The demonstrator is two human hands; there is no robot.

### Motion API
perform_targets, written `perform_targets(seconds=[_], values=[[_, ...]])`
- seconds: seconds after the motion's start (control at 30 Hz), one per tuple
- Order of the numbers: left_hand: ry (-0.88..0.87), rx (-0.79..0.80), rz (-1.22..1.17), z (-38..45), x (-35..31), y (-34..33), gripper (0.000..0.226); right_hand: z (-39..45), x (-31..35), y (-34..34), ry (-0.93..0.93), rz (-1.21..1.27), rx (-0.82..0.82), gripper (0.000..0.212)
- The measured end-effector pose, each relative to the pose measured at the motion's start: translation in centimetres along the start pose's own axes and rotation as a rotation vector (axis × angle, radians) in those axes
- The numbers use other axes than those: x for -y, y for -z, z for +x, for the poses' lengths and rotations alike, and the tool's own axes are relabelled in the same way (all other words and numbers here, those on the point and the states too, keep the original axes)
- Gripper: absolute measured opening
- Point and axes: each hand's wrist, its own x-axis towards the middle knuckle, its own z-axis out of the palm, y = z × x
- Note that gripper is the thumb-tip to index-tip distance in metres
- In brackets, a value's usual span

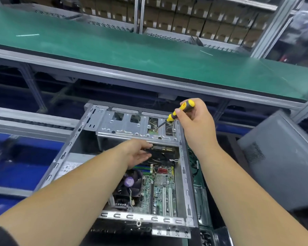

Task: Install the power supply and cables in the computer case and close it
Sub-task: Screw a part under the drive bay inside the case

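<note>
An open silver computer case (69, 144) lies in front of me with its green motherboard (160, 190) and black CPU fan (130, 183) exposed. My right hand (196, 121) grips a yellow and black screwdriver (178, 112), whose tip points into an opening of the metal drive cage (124, 128) at the case's far end. My left hand (137, 153) reaches inside the case under the drive cage, fingers extended against a black part there. A labelled grey power supply (69, 167) shows at the case's left side, partly hidden by my left forearm.
A grey case side panel (281, 160) leans at the right. A green conveyor belt (132, 47) runs across behind the case, with shelves of brown boxes (194, 16) beyond. Blue bins (21, 167) sit at the left. Black cables (194, 162) hang beside the case's right wall.
</note>
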Motion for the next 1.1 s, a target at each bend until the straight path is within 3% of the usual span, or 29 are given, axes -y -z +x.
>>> perform_targets(seconds=[0.23, 1.1], values=[[0.039, 0.200, -0.135, 0.9, 0.4, 0.6, 0.041, 1.4, -0.5, -1.6, -0.022, -0.071, 0.042, 0.008], [-0.138, 0.182, -0.237, 1.9, 1.1, 0.5, 0.011, 5.5, -2.4, -4.5, -0.047, -0.149, 0.104, 0.008]])
